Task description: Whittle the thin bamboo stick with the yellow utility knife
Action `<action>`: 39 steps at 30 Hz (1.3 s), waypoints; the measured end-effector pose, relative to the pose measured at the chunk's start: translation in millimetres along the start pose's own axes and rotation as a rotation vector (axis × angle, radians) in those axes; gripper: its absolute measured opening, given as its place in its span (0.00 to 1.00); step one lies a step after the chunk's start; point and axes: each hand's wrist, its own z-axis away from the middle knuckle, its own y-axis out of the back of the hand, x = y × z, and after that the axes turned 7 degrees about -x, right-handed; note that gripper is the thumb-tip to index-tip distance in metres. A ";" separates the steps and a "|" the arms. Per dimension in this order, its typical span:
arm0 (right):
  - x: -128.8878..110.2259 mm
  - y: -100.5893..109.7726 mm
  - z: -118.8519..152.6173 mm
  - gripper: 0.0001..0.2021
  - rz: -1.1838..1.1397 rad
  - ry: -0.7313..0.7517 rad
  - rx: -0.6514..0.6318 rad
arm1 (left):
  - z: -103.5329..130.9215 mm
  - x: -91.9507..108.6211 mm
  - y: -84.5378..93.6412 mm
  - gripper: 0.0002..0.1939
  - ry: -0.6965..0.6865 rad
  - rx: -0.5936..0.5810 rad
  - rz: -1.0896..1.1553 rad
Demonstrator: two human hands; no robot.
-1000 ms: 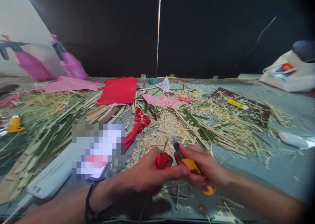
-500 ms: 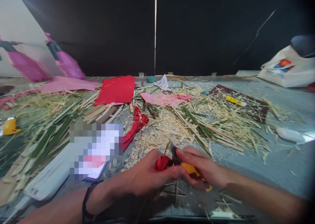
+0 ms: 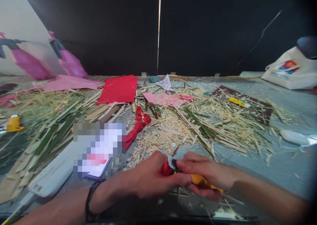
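My right hand is closed around the yellow handle of a utility knife. Its short metal blade points left, against or very near a thin bamboo strip. My left hand pinches the strip together with a bunched piece of red cloth, which lies between the fingers and the blade. Both hands meet near the front edge, the left thumb reaching to the right hand. Most of the strip is hidden by the fingers. Pale shavings lie just beyond.
A phone and a white power bank lie left. Red paper, a twisted red cloth and bamboo strips spread behind. A glue stick sits right. Another yellow knife lies far left; pink spray bottles stand behind.
My right hand has turned and shifted slightly right, and more of the yellow handle shows. The blade now sits lower, beside the red cloth. The whole view has shifted a little.
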 end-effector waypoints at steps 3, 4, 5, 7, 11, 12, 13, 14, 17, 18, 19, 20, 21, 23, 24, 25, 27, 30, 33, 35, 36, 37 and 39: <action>0.2 -6.2 -2.3 0.30 -0.127 0.039 0.105 | -4.1 -0.3 -1.4 0.29 -0.059 0.016 0.035; 0.0 -8.7 -3.0 0.30 -0.180 0.065 0.141 | -5.7 -0.6 -2.1 0.29 -0.063 0.040 0.055; -0.5 -10.9 -3.6 0.29 -0.225 0.092 0.168 | -7.2 -1.1 -2.8 0.29 -0.055 0.078 0.071; -2.4 -13.3 -3.6 0.30 -0.272 0.136 0.185 | -9.2 -2.1 -3.8 0.30 -0.023 0.137 0.078; -8.4 -8.3 0.0 0.30 -0.241 0.080 0.101 | -8.5 -0.2 -2.4 0.29 -0.094 0.077 0.061; -9.3 -5.6 1.1 0.30 -0.225 0.045 0.063 | -7.6 1.2 -1.6 0.28 -0.119 0.056 0.054; -9.6 -2.9 2.1 0.29 -0.215 0.010 0.030 | -6.6 2.5 -0.7 0.28 -0.135 0.035 0.043; -9.3 -0.5 2.8 0.29 -0.213 -0.021 0.000 | -5.8 3.6 0.1 0.29 -0.139 0.016 0.027; -6.5 3.4 3.1 0.28 -0.233 -0.079 -0.072 | -4.7 5.1 1.2 0.32 -0.128 -0.022 -0.005; -5.7 3.2 2.7 0.29 -0.236 -0.082 -0.075 | -5.0 4.8 1.2 0.32 -0.136 -0.022 0.000; -5.1 2.2 2.0 0.29 -0.236 -0.074 -0.063 | -5.4 4.4 1.2 0.32 -0.147 -0.017 0.017; -4.8 0.7 1.3 0.29 -0.236 -0.057 -0.038 | -6.1 3.7 1.2 0.32 -0.156 -0.010 0.041; -4.7 -1.3 0.6 0.29 -0.243 -0.034 -0.005 | -6.8 2.9 1.3 0.32 -0.164 -0.002 0.067; -4.3 -5.6 -1.1 0.30 -0.275 0.011 0.047 | -8.3 1.0 1.7 0.32 -0.175 0.012 0.099; -3.8 -7.8 -2.1 0.30 -0.294 0.028 0.063 | -9.0 0.1 1.9 0.33 -0.177 0.015 0.106; -2.9 -9.9 -3.2 0.30 -0.309 0.040 0.079 | -9.5 -0.7 2.0 0.33 -0.177 0.019 0.108; -0.6 -14.0 -5.5 0.31 -0.324 0.045 0.119 | -10.1 -1.4 2.0 0.33 -0.163 0.030 0.111; 2.3 -19.2 -9.1 0.31 -0.323 0.059 0.219 | -10.8 1.0 0.4 0.32 -0.113 0.082 0.088; 1.2 -18.6 -10.8 0.31 -0.353 0.145 0.326 | -11.7 6.0 -2.1 0.31 -0.054 0.181 0.063; -1.2 -12.7 -10.8 0.30 -0.369 0.205 0.379 | -11.1 8.4 -3.5 0.31 -0.028 0.196 0.069; -2.4 -8.5 -10.7 0.30 -0.374 0.229 0.392 | -10.1 8.9 -4.1 0.31 -0.019 0.192 0.079; -3.3 -4.1 -10.7 0.30 -0.380 0.250 0.395 | -8.7 8.8 -4.7 0.31 -0.007 0.188 0.088; -4.1 3.6 -11.3 0.29 -0.402 0.283 0.375 | -5.3 6.6 -5.7 0.30 0.045 0.224 0.139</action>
